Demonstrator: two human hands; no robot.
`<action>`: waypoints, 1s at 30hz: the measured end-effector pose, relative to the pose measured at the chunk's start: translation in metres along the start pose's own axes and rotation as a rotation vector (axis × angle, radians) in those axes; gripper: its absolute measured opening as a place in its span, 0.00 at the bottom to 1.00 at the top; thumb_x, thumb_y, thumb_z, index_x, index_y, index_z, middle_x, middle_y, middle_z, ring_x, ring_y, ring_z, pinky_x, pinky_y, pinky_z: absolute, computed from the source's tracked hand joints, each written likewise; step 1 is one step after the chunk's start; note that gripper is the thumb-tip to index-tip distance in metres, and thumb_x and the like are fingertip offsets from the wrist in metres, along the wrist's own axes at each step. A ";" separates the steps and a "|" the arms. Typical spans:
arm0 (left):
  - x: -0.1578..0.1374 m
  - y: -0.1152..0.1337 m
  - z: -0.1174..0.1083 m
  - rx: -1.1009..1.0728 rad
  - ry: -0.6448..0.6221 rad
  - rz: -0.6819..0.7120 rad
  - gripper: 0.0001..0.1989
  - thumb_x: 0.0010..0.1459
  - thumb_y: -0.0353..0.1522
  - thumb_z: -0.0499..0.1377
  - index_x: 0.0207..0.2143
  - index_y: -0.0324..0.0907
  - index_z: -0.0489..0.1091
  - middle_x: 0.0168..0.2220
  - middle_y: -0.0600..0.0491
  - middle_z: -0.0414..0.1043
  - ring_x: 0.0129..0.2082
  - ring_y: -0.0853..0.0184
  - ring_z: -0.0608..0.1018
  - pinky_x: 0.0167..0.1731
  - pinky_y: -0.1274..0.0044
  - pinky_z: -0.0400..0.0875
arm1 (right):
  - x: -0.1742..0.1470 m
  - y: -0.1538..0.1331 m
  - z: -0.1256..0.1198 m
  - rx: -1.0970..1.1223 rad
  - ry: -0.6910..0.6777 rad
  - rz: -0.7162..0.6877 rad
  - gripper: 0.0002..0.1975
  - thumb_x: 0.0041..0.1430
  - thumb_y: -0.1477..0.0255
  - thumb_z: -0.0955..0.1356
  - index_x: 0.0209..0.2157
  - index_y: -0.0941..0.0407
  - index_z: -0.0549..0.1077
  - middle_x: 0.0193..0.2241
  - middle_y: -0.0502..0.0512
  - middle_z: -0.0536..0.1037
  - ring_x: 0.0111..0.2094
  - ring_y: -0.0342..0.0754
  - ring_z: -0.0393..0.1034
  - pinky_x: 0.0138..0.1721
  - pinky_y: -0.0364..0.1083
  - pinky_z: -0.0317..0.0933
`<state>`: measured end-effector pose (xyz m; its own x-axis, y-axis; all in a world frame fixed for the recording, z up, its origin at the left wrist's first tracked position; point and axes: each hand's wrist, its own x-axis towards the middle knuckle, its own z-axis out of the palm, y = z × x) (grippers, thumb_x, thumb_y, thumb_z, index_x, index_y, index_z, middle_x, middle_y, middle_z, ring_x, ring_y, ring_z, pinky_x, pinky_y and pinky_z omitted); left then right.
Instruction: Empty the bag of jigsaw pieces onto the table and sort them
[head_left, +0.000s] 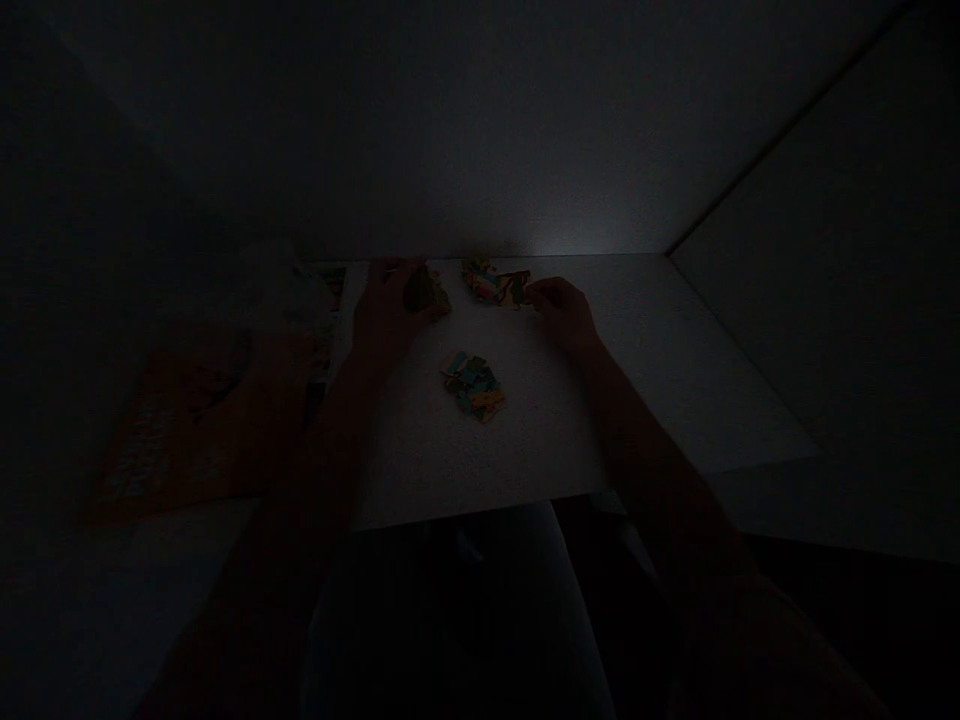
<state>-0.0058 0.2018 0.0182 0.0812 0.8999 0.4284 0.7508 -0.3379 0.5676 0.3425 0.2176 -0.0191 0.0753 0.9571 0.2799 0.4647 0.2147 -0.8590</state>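
Observation:
The picture is very dark. My left hand [388, 308] is curled round a clump of greenish jigsaw puzzle pieces [429, 289] at the back of the white table, thumb on the near side and fingers on the far side. To its right, my right hand [562, 310] is closed in a pinch on the edge of a patterned puzzle piece [514, 289]. That piece lies against a small heap of colourful puzzle pieces [480, 279]. Nearer me, between the two forearms, sits another pile of blue, green and yellow pieces [474, 386]. The fingertips are hard to make out.
A pale wall [480, 130] rises right behind the white table [675, 370]. On the left lies an orange printed package or sheet [202, 420], with a coloured picture [326, 320] partly visible beside it. My legs [465, 610] are below the table's front edge.

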 end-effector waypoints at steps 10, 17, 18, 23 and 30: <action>-0.001 0.006 -0.001 0.015 -0.019 -0.036 0.42 0.64 0.33 0.83 0.78 0.55 0.78 0.77 0.43 0.73 0.74 0.46 0.80 0.73 0.58 0.81 | -0.018 -0.012 0.009 -0.077 -0.203 -0.005 0.21 0.67 0.47 0.79 0.48 0.49 0.88 0.47 0.61 0.93 0.47 0.62 0.86 0.58 0.66 0.82; -0.002 0.010 -0.006 0.031 -0.070 -0.038 0.45 0.63 0.31 0.84 0.80 0.48 0.77 0.77 0.38 0.73 0.75 0.46 0.80 0.74 0.58 0.81 | 0.016 -0.008 0.034 -0.463 -0.123 -0.007 0.30 0.74 0.53 0.75 0.69 0.55 0.84 0.67 0.75 0.83 0.58 0.68 0.85 0.69 0.75 0.74; -0.002 0.011 -0.006 0.035 -0.074 -0.043 0.45 0.64 0.31 0.84 0.80 0.48 0.78 0.77 0.38 0.73 0.75 0.45 0.80 0.75 0.59 0.81 | 0.022 -0.008 0.036 -0.504 -0.112 -0.003 0.28 0.75 0.54 0.74 0.68 0.54 0.84 0.69 0.76 0.82 0.60 0.70 0.85 0.72 0.77 0.71; -0.003 0.011 -0.005 0.042 -0.075 -0.055 0.43 0.65 0.33 0.83 0.80 0.51 0.78 0.77 0.39 0.74 0.74 0.44 0.82 0.73 0.56 0.83 | 0.033 0.000 0.035 -0.416 -0.092 0.060 0.17 0.77 0.53 0.72 0.53 0.50 0.86 0.59 0.68 0.89 0.54 0.67 0.86 0.67 0.72 0.75; -0.003 0.013 -0.006 0.074 -0.104 -0.079 0.43 0.66 0.34 0.82 0.80 0.50 0.77 0.77 0.41 0.72 0.74 0.46 0.80 0.74 0.59 0.81 | 0.024 -0.005 0.039 -0.455 -0.118 -0.016 0.33 0.67 0.36 0.80 0.55 0.50 0.86 0.65 0.70 0.86 0.60 0.73 0.84 0.75 0.82 0.62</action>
<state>-0.0001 0.1926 0.0284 0.0848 0.9479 0.3071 0.8036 -0.2473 0.5414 0.3080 0.2473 -0.0251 -0.0235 0.9756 0.2181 0.8068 0.1473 -0.5721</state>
